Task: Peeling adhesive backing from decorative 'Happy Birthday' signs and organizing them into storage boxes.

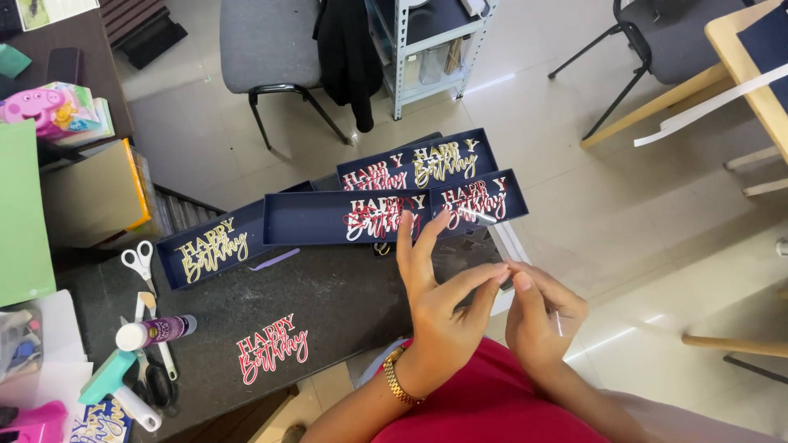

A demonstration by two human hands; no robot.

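My left hand (439, 308), a gold bracelet on its wrist, meets my right hand (543, 318) at the fingertips above my red-clad lap. Between them they pinch a small thin pale strip (560, 323), too small to identify. The left hand's other fingers are spread upward, just in front of a navy tray (308, 217) holding a red-and-white lettering cut-out. Other navy trays (484, 156) with gold and red lettering lie behind it. A loose red-and-white lettering cut-out (272, 346) lies on the dark table (328, 295).
Scissors (138, 261), a purple glue stick (156, 331) and a teal tape dispenser (115, 381) lie at the table's left. A grey chair (267, 41), a metal shelf (427, 41) and a wooden table (743, 49) stand on the pale floor.
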